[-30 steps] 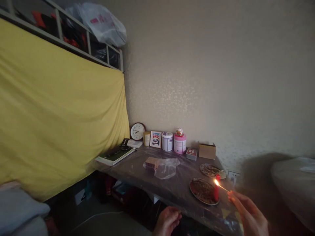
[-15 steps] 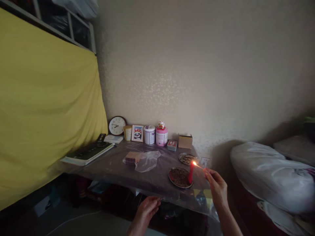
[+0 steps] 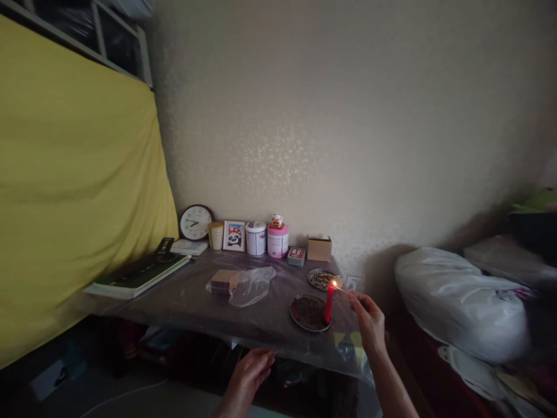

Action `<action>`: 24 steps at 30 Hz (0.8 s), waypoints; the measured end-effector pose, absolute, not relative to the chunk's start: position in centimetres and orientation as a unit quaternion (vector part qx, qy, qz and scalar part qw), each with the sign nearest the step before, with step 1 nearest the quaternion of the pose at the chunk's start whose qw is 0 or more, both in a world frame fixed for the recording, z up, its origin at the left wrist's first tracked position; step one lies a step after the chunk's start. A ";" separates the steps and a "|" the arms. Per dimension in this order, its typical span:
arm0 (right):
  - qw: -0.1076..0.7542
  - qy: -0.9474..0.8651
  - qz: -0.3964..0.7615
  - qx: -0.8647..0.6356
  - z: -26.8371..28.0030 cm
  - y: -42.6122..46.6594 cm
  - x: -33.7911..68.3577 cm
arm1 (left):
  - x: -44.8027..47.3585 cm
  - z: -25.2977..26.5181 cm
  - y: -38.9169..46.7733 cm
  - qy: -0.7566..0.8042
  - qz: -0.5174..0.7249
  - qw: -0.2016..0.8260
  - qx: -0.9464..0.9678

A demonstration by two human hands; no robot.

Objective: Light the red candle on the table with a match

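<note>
A red candle (image 3: 329, 304) stands nearly upright at the right side of a round metal dish (image 3: 300, 325) with dark contents. My right hand (image 3: 368, 319) pinches a thin match (image 3: 342, 289), its tip at the top of the candle, where a small flame (image 3: 334, 283) glows. Whether the wick itself burns, I cannot tell. In front of the table's near edge, my left hand (image 3: 250, 371) is closed with its fingers together; anything inside it is hidden. Just behind the candle lies a second metal dish (image 3: 310, 280) holding several thin sticks.
A plastic-covered table (image 3: 256, 318) carries a stack of small boxes (image 3: 223, 281) in plastic wrap and a thick book (image 3: 139, 277). Along the wall stand a clock (image 3: 195, 223), a picture (image 3: 234, 236), two tins and an open carton (image 3: 319, 248). White bags (image 3: 461, 302) fill the right.
The view has turned slightly right, so everything sits further left. My right hand still holds the match at the candle top, where the flame looks smaller. My left hand stays low and closed.
</note>
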State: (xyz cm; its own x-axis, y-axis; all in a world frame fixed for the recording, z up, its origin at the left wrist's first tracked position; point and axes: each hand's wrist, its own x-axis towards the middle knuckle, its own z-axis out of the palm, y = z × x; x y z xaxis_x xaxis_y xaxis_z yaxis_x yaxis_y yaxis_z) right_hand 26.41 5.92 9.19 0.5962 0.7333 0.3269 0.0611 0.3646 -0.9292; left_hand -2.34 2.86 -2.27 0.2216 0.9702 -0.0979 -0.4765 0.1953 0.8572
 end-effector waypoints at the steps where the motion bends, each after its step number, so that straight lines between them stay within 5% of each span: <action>1: 0.730 -0.387 0.230 -0.515 9.2 6.0 26.4 | -2.3 -2.2 2.9 0.345 0.521 0.692 0.362; 24: 0.722 -0.397 0.208 -0.527 10.7 5.7 25.2 | -2.4 -2.6 3.1 0.331 0.526 0.703 0.346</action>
